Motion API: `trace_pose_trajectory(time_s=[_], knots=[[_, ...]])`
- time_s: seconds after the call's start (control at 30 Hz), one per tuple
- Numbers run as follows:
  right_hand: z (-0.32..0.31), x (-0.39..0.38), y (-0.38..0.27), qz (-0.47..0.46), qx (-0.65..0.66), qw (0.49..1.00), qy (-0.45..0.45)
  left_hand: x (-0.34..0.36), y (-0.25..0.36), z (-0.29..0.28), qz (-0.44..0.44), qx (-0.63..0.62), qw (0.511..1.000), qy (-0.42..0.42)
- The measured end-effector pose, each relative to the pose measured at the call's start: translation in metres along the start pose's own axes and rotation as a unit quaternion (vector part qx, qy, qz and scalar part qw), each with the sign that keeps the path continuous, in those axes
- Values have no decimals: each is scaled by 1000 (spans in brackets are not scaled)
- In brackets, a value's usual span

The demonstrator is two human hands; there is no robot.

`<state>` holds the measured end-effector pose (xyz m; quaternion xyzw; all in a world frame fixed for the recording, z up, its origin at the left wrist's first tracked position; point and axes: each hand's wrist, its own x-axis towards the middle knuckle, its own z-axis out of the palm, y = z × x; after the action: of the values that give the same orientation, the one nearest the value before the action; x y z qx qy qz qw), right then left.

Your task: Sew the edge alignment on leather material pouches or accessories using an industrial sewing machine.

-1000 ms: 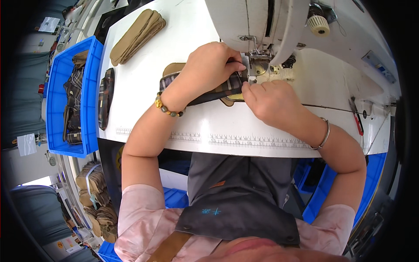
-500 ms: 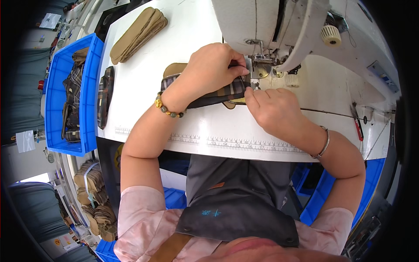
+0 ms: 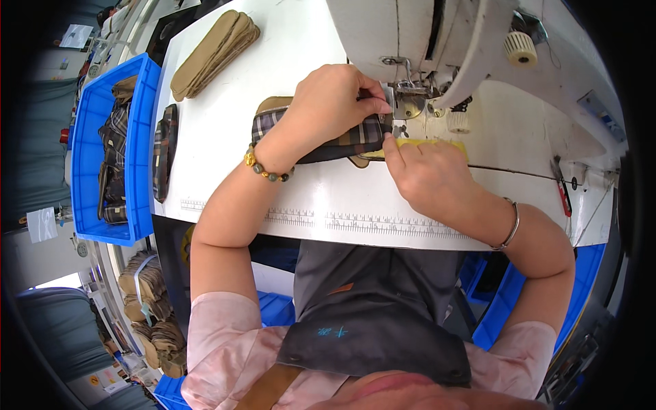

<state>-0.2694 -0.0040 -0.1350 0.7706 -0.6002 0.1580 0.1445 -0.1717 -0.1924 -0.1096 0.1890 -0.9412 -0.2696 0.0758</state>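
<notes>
A dark plaid fabric pouch with a zipper along its upper side lies on the white table, left of the needle area of the sewing machine. Tan material shows past its edges. My left hand reaches over the pouch, its thumb and forefinger pinching the upper right corner close to the presser foot. At the pouch's lower right corner, the thumb and forefinger of my right hand are closed on the edge. A yellow strip shows just beyond my right knuckles. My left palm hides part of the pouch.
A stack of tan fabric pieces lies at the far left of the table. Nearer, a folded plaid piece rests beside a blue bin of plaid pieces. Red-handled snips lie at the right. A printed ruler runs along the front edge.
My right hand has shifted very slightly toward me, and more of the yellow strip shows beyond it. Both hands keep their hold on the pouch, which has barely moved.
</notes>
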Motion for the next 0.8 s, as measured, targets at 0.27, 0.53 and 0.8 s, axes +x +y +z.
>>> trace_pose_trajectory(time_s=[0.27, 0.53, 0.8], knots=[[-2, 0, 0, -1, 8, 1000, -9, 4, -10, 11, 33, 4, 998, 61], [-1, 2, 4, 11, -24, 1000, -8, 6, -10, 13, -9, -31, 999, 17], [2, 8, 18, 53, -52, 997, 0, 27, -21, 16, 38, 26, 998, 48]])
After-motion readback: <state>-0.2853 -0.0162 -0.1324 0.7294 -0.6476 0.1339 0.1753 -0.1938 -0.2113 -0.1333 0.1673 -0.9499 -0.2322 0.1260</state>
